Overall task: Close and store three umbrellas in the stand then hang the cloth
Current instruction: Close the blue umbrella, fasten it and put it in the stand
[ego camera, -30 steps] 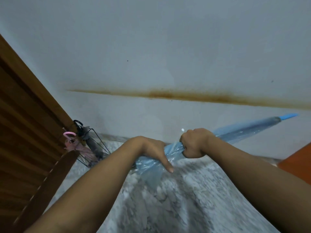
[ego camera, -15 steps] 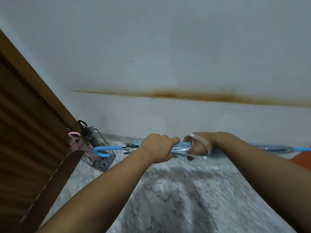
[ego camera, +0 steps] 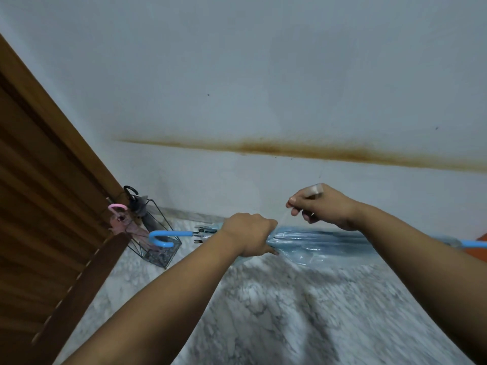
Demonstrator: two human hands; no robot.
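A folded clear-blue umbrella lies level across the middle, its blue hooked handle pointing left and its blue tip at the right edge. My left hand grips the gathered canopy near the handle end. Just above the canopy, my right hand pinches the umbrella's clear closing strap, pulled up and taut. A black wire stand sits on the floor by the wall at the left, holding a pink-handled umbrella and a dark umbrella with a black hooked handle.
A brown wooden louvred door fills the left side beside the stand. A white wall with a rusty stain runs behind. The floor is grey marble. An orange object shows at the right edge.
My right hand has let go of the canopy and lifted up and right, drawing the clear strap out. My left hand keeps its grip on the canopy.
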